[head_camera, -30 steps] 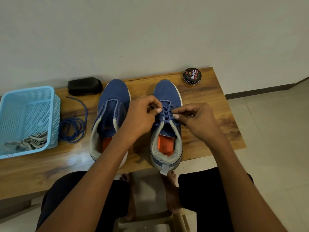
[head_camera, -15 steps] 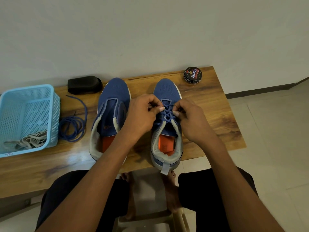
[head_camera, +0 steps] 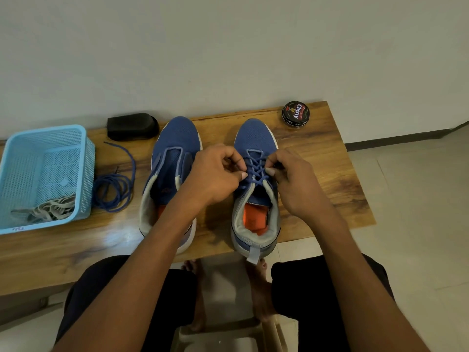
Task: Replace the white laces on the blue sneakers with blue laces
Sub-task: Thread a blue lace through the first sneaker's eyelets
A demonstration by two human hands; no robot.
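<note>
Wooden table (head_camera: 317,153) against a pale wall. Two blue mesh sneakers stand side by side, toes to the wall: the left unlaced sneaker (head_camera: 175,148) and the right sneaker (head_camera: 255,135), criss-crossed with a blue lace (head_camera: 256,171). Left hand (head_camera: 215,176) and right hand (head_camera: 294,184) pinch that lace at the eyelets. Loose coiled blue lace (head_camera: 114,189) lies beside a light-blue plastic basket (head_camera: 45,138) holding white laces (head_camera: 48,209). Black brush block (head_camera: 132,126) and round black polish tin (head_camera: 295,113) sit at the far edge.

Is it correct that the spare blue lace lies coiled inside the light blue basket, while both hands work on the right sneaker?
Not quite. The head view shows the spare blue lace coiled on the table beside the basket, not inside it. Both the left hand and right hand do work on the right sneaker.
</note>
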